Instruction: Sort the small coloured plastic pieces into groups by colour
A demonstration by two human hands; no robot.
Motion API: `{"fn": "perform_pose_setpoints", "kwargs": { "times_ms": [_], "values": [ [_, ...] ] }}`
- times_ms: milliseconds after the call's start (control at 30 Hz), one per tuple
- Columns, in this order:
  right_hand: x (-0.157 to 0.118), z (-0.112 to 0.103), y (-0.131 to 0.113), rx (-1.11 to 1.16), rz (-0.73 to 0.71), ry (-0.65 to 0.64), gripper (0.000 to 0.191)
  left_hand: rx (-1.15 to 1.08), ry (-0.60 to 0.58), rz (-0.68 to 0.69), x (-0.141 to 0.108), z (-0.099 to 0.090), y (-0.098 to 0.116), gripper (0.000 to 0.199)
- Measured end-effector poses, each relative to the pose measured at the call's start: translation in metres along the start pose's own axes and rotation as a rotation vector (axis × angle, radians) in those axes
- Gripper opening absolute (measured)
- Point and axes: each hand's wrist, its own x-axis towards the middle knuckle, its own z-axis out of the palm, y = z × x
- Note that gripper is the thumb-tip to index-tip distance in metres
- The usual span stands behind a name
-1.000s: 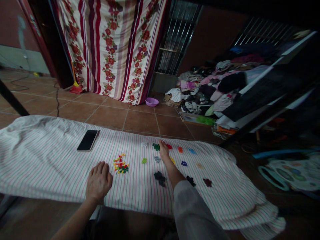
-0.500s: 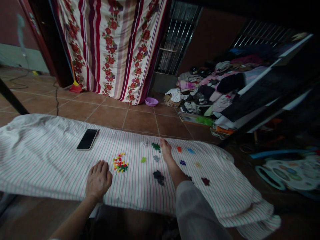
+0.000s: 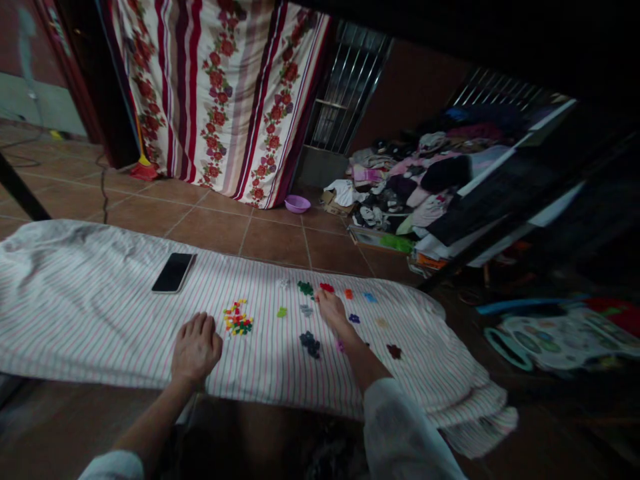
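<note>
My left hand lies palm down on the striped cloth, its fingers stretched out, holding nothing. Just to its right is a mixed pile of small red, yellow, green and white pieces. My right hand has its fingers drawn together, their tips beside the dark green pieces; whatever they pinch is too small to make out. Around it are red pieces, grey pieces, dark blue pieces and black pieces. My right forearm partly covers some pink-purple pieces.
A phone lies at the left of the cloth. More small piles are orange, light blue, beige, dark brown and lime green. Beyond are a purple basin and heaped clothes.
My right hand has drawn back slightly toward me from the far edge, uncovering the red pieces, its fingertips now beside the green pile. The left hand stays put. The view has shifted a little.
</note>
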Motion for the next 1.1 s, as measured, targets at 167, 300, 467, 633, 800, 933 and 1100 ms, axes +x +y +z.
{"fn": "perform_pose_setpoints", "kwargs": {
  "times_ms": [167,300,467,633,800,933,1100],
  "values": [
    [-0.009,-0.003,-0.011,-0.166,-0.036,-0.121,0.049,0.030,0.008,0.004,-0.001,0.003,0.000,0.035],
    [-0.001,0.005,-0.014,-0.164,-0.146,-0.127,0.047,0.038,-0.003,-0.004,-0.001,0.003,0.000,0.035],
    [0.004,0.011,-0.013,-0.058,-0.134,-0.092,0.046,0.030,-0.006,-0.008,-0.001,0.001,0.001,0.035],
    [0.000,0.004,-0.005,0.153,-0.029,-0.025,0.048,0.026,-0.015,-0.022,-0.001,0.001,0.001,0.035],
    [-0.018,-0.006,0.006,0.401,0.008,0.063,0.055,0.017,-0.025,-0.027,-0.001,0.000,0.001,0.035],
    [-0.051,-0.008,0.003,0.409,-0.047,0.089,0.051,-0.001,-0.072,-0.042,0.000,-0.003,0.002,0.035],
    [-0.110,0.008,-0.010,0.402,-0.239,0.087,0.034,-0.001,-0.171,-0.094,-0.005,-0.003,0.005,0.046]
  ]
}}
